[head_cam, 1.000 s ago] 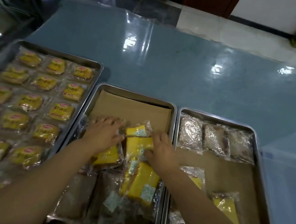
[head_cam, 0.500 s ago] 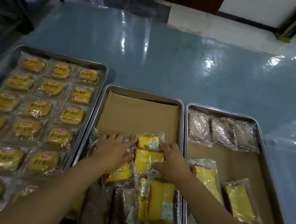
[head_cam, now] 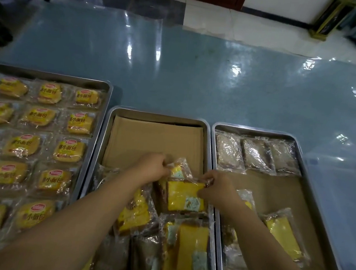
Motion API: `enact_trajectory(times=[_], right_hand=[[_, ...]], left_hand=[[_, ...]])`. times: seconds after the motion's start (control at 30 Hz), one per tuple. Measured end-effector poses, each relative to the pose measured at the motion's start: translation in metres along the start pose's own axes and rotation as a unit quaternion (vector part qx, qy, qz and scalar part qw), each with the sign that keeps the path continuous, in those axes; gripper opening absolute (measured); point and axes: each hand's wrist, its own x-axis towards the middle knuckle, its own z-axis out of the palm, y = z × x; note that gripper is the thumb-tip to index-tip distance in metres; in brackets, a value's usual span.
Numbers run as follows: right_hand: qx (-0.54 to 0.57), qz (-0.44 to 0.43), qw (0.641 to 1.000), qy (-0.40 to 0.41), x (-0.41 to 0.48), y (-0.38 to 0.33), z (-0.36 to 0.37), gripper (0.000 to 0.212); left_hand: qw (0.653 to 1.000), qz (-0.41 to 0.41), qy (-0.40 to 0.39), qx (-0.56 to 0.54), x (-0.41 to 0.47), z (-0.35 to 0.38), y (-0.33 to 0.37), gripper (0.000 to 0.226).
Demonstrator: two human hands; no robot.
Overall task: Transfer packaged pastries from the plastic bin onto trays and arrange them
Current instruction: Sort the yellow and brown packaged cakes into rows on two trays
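Three metal trays stand side by side on the blue table. The middle tray (head_cam: pixel 159 116) is lined with brown paper and holds several wrapped yellow cake slices in its near half. My left hand (head_cam: pixel 151 168) pinches the wrapper of a small tilted yellow cake pack (head_cam: pixel 179 167). My right hand (head_cam: pixel 216 188) grips the right edge of a larger yellow cake pack (head_cam: pixel 184 197) lying flat just below it. More slices (head_cam: pixel 192 251) lie nearer to me. The plastic bin is not in view.
The left tray (head_cam: pixel 103 85) is filled with rows of yellow bread packs. The right tray (head_cam: pixel 258 130) has three brownish packs across its far end and yellow slices (head_cam: pixel 282 236) near my right forearm. Clear plastic sheeting lies at the far right of the table.
The camera tilted up and closer. Both hands came together over the middle tray; the small pack now stands tilted in my left fingers and the larger pack has turned crosswise.
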Motion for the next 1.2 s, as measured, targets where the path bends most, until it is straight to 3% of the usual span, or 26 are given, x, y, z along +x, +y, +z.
enact_trajectory(times=[0.1,0.2,0.27,0.33,0.5,0.7,0.9,0.97,1.03,1.13,1.2], right_hand=[[0.14,0.018,0.99,0.032,-0.002,0.004,-0.02,0.026],[0.302,0.028,0.952,0.053,-0.003,0.011,-0.04,0.02],[0.371,0.04,0.925,0.072,-0.001,0.016,-0.046,0.021],[0.399,0.048,0.91,0.106,0.001,0.021,-0.047,0.023],[0.394,0.033,0.9,0.184,0.0,0.029,-0.043,0.021],[0.381,0.01,0.893,0.241,-0.002,0.029,-0.046,0.017],[0.383,-0.004,0.891,0.245,-0.004,0.022,-0.042,0.018],[0.389,-0.012,0.89,0.237,-0.002,0.016,-0.038,0.016],[0.406,-0.015,0.886,0.221,0.0,0.008,-0.032,0.015],[0.455,-0.022,0.874,0.168,0.005,-0.008,-0.018,0.014],[0.447,-0.047,0.88,0.152,0.01,-0.016,-0.005,0.017]], left_hand=[[0.995,0.015,0.025,-0.097,0.012,-0.013,0.008,0.006],[0.956,0.048,0.169,-0.236,0.028,-0.036,0.025,0.008],[0.93,0.068,0.265,-0.246,0.033,-0.044,0.036,0.016],[0.924,0.095,0.304,-0.211,0.032,-0.039,0.044,0.018],[0.959,0.175,0.221,-0.037,0.03,0.01,0.039,0.012],[0.965,0.2,0.165,0.047,0.038,0.04,0.018,0.037],[0.968,0.196,0.125,0.095,0.047,0.029,0.02,0.041],[0.973,0.181,0.139,0.037,0.043,0.023,0.023,0.042],[0.974,0.133,0.135,-0.126,0.031,0.018,0.031,0.045],[0.925,0.033,0.052,-0.374,0.015,0.01,0.039,0.048],[0.907,0.006,0.055,-0.417,0.008,-0.002,0.035,0.038]])
